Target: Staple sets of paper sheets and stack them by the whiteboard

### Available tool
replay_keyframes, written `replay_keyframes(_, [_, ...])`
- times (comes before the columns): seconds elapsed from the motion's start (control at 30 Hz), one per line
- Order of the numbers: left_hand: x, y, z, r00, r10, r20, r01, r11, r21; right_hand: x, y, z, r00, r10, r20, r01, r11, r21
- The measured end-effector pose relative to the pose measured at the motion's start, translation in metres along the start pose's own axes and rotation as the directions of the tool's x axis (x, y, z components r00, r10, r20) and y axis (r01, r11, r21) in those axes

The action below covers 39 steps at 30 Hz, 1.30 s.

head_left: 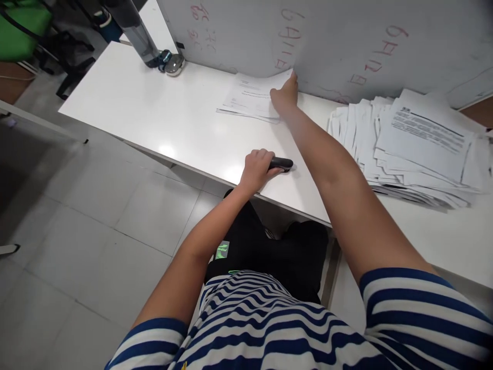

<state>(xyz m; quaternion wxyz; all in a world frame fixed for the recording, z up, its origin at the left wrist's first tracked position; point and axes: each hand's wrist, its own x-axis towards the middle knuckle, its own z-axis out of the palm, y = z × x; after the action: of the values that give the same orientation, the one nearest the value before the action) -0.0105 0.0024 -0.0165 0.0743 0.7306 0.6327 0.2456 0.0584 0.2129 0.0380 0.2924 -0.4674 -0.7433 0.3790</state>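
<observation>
My left hand point(257, 168) is wrapped around a black stapler point(282, 163) near the front edge of the white desk point(154, 113). The stapler's end sticks out to the right of my fingers. Farther back, my right hand point(285, 96) pinches the right corner of a printed sheet of paper point(250, 95), lifting that corner toward the whiteboard panel. More paper lies under this sheet, its edges showing at the front. How many sheets my right fingers hold is hidden.
A large, uneven pile of printed papers point(423, 139) covers the desk at the right. Behind the desk stands a panel with red writing point(327, 41). A clear bottle point(140, 38) and a small rounded case point(175, 65) stand at the back left. A green chair point(23, 31) is beyond.
</observation>
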Motion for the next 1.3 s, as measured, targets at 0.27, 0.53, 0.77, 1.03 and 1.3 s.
replay_keyframes(0.27, [0.004, -0.004, 0.002, 1.0, -0.012, -0.016, 0.012, 1.0, -0.018, -0.076, 0.011, -0.036, 0.979, -0.143, -0.147, 0.076, 0.918, -0.388])
replay_keyframes(0.53, [0.009, -0.007, -0.002, 0.999, -0.044, -0.009, 0.043, 0.998, -0.04, -0.204, 0.073, -0.136, 0.884, -0.097, -0.458, -0.223, 0.772, -0.595])
replay_keyframes(0.77, [0.011, -0.004, -0.006, 0.998, -0.049, -0.032, 0.049, 0.999, -0.015, -0.222, 0.119, -0.191, 0.836, 0.168, -0.523, -0.441, 0.773, -0.456])
replay_keyframes(1.03, [0.011, -0.002, -0.009, 0.997, -0.062, -0.037, 0.062, 0.998, 0.005, -0.231, 0.11, -0.186, 0.792, 0.16, -0.59, -0.483, 0.755, -0.444])
replay_keyframes(1.3, [0.011, 0.0, -0.011, 0.997, -0.08, -0.017, 0.079, 0.997, -0.026, -0.223, 0.113, -0.203, 0.754, 0.185, -0.63, -0.532, 0.734, -0.422])
